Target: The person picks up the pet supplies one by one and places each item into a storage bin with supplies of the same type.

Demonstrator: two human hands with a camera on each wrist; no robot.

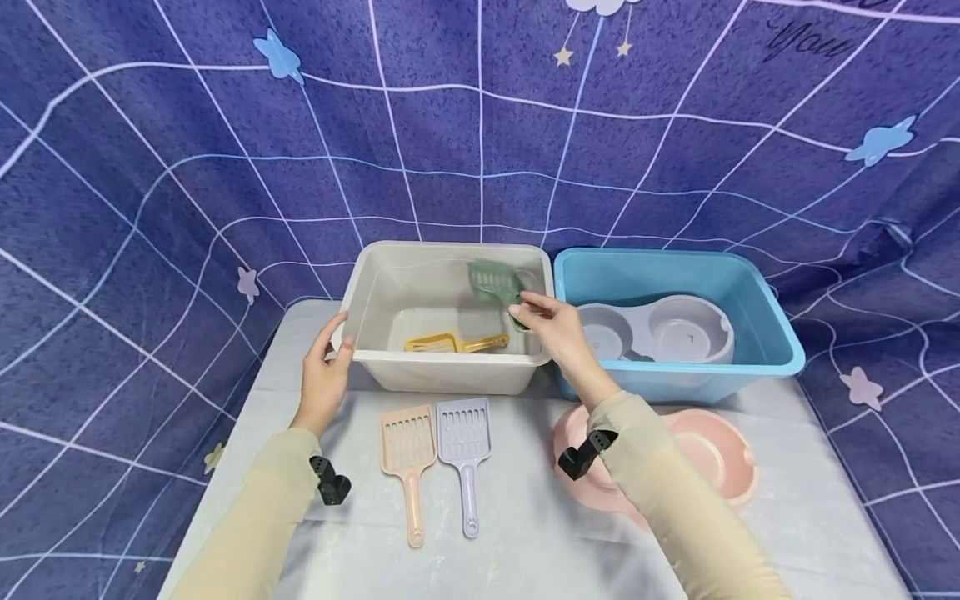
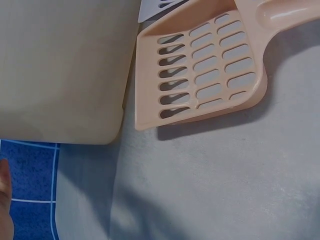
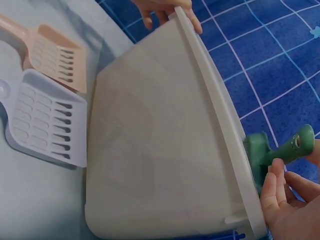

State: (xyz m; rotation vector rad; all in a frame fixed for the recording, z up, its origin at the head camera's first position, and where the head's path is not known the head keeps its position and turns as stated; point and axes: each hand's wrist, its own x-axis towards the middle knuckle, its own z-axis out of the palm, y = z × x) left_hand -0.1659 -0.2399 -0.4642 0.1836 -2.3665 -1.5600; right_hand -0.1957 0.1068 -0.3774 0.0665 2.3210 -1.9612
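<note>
My right hand (image 1: 558,333) pinches the handle of a green litter scoop (image 1: 495,279), whose slotted head is blurred over the right part of a beige litter box (image 1: 450,375). In the right wrist view the handle end of the green scoop (image 3: 295,145) sticks up past the rim beside my fingers. At the box's left front corner, my left hand (image 1: 324,375) grips the rim, thumb and fingers on either side. A yellow litter scoop (image 1: 442,343) lies inside along the front wall. In the left wrist view only a bit of my left hand (image 2: 5,205) shows.
Before the box lie a peach litter scoop (image 1: 408,442) and a lilac litter scoop (image 1: 464,429). A blue litter box (image 1: 772,333) to the right holds a grey double bowl (image 1: 690,329). A pink double bowl (image 1: 738,450) sits partly under my right forearm. Blue curtain (image 1: 480,125) stands behind.
</note>
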